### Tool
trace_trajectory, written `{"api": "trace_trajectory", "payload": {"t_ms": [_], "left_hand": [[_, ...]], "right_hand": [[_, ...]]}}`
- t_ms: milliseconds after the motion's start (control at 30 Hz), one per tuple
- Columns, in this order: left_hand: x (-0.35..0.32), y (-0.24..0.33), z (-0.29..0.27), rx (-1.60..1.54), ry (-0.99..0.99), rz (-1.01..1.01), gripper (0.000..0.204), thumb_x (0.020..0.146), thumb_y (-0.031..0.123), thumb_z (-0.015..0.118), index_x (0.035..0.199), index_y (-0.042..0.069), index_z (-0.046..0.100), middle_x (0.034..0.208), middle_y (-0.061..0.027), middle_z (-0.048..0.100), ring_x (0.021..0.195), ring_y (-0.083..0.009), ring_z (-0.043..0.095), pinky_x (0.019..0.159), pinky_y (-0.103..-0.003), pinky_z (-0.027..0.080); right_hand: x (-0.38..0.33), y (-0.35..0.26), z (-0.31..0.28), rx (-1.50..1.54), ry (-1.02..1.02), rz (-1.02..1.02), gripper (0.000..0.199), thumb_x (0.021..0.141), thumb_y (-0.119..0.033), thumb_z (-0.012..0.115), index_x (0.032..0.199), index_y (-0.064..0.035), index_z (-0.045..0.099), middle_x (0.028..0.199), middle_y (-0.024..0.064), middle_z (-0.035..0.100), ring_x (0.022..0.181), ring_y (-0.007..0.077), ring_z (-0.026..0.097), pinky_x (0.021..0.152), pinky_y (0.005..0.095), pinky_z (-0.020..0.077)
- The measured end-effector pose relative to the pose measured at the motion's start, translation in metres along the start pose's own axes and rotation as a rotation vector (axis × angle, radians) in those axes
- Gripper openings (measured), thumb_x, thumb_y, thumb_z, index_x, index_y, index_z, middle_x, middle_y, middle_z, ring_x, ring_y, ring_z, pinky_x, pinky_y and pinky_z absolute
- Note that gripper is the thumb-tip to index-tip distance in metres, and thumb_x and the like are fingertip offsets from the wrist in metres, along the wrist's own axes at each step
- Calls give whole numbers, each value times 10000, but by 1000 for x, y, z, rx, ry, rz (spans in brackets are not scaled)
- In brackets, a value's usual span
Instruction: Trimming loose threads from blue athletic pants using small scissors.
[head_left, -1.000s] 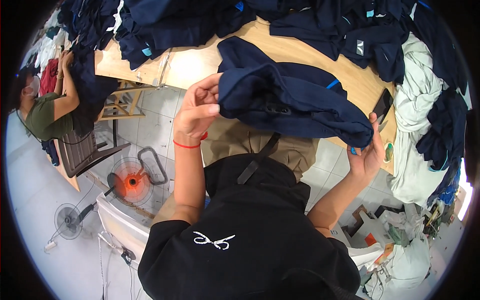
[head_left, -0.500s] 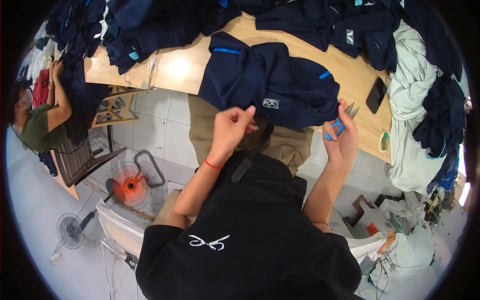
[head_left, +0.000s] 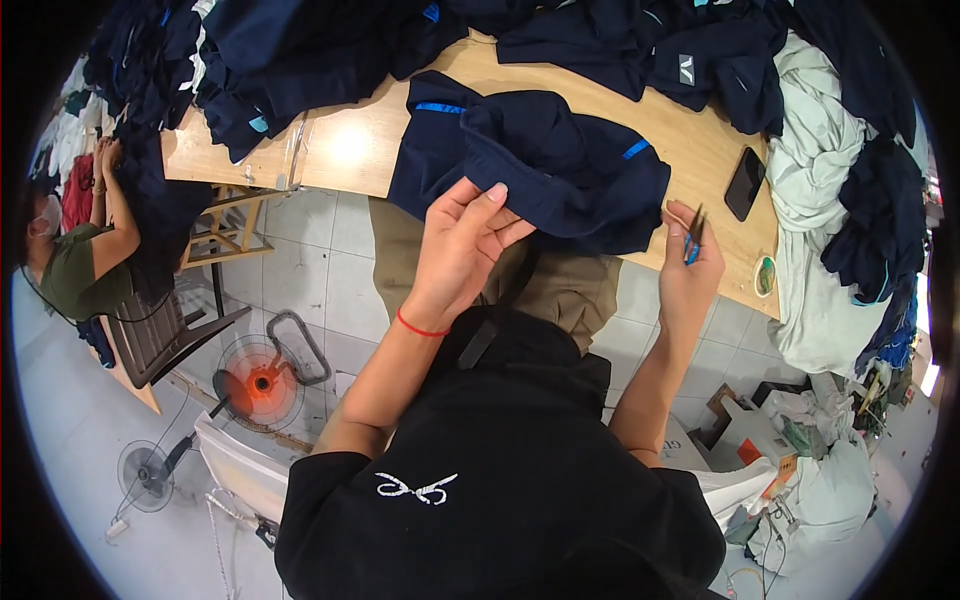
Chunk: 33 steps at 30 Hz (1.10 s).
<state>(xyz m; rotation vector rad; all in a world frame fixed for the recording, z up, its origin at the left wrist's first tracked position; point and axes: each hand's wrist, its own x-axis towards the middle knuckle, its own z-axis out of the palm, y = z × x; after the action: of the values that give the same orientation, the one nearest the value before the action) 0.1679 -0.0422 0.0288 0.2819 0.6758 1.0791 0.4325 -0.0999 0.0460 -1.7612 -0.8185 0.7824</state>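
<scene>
Head view: a dark navy-blue fabric garment with two bright blue strips lies bunched on a light wooden surface, its near side spilling over the front edge above the person's lap. The left hand, a thin red string bracelet round its wrist, has its grip pinched on the garment's near edge, thumb on top, lifting a fold. To the garment's right, the right hand has its grip closed around blue-handled metal scissors, blades pointing away from the body; its fingertips are close beside the garment, and I cannot tell whether they touch it.

Right of the scissors, a black rectangular smartphone lies flat on the surface. Beyond it, a crumpled heap of pale grey-green cloth hangs over the surface's right end. Piles of navy-blue garments line the far side.

Below the hands are the person's khaki trousers and black T-shirt. At left, a co-worker in a dark green shirt has both hands raised near hanging cloth, close to a brown plastic chair. Nearer stands an orange-centred round fan.
</scene>
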Motion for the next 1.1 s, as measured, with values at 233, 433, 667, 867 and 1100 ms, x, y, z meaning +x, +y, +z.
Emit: {"api": "trace_trajectory", "payload": {"t_ms": [233,433,667,867,1100], "left_hand": [[-19,27,30,92,-92,37,338,1046,-39,632,1378,-69,575,1197,-152,744,1072,-210,770,957,-383,670],[-27,26,40,119,-101,76,493,936,-131,728,1389,-67,545,1145,-114,728,1023,-158,752,940,-328,647],[-28,25,31,231,-129,131,621,861,-179,755,1429,-51,540,1204,-131,729,1054,-169,759,949,-281,608],[-30,28,34,279,-134,135,687,854,-181,742,1487,-58,507,1217,-131,727,1089,-189,763,946,-275,602],[-33,33,37,347,-178,178,620,859,-181,739,1427,-58,525,1142,-103,714,1044,-170,760,905,-269,608]], "right_hand": [[-39,-57,37,-40,-245,-194,228,1022,-19,686,1243,22,723,844,-7,623,751,49,526,690,210,399],[-41,-49,51,232,-365,-423,349,1065,-138,610,1352,29,501,863,1,466,761,88,410,711,256,342],[-46,-62,45,-7,-370,-515,339,879,-32,869,1133,0,647,878,89,698,737,144,648,685,265,510],[-49,-64,46,-97,-335,-511,322,832,-69,939,1021,4,689,851,103,742,710,158,717,653,273,551],[-51,-75,45,-170,-385,-528,274,829,-49,931,971,9,704,824,107,745,688,161,681,643,267,527]]}}
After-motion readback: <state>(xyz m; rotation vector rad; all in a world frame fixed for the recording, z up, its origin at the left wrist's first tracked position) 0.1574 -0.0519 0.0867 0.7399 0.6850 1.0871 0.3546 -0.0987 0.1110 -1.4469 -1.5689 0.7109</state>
